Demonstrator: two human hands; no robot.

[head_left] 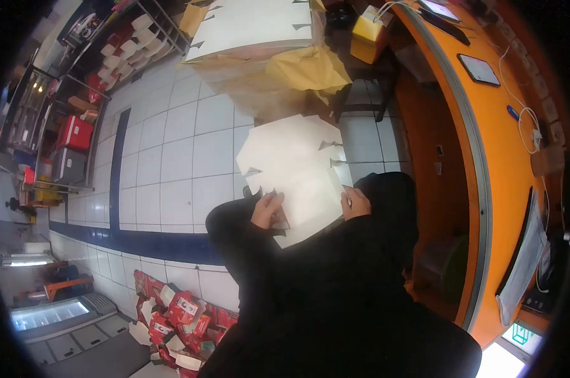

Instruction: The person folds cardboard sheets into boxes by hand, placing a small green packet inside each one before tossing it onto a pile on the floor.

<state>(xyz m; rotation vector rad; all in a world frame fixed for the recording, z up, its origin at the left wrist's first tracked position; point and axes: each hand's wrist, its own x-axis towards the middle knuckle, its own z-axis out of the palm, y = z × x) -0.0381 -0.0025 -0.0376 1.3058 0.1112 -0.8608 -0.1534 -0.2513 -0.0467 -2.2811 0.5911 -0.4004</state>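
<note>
A white die-cut carton blank (300,160) with slots along its edges lies across my lap, plain side up. My left hand (269,210) grips its near left edge, fingers curled at a flap that stands partly bent. On the opposite side, my right hand (355,203) is closed around the right edge, where a narrow strip is folded up. Beyond my knees rests a stack of similar white blanks (253,25) on crumpled brown paper (307,69). Folded red and white cartons (178,315) lie heaped on the floor at my left.
An orange counter (448,75) runs along my right, with a phone (479,69), cables and a face-shield-like sheet on it. A yellow box (368,34) stands near a dark stool (366,94). Metal shelves (77,135) hold red and grey boxes at the left, over white floor tiles.
</note>
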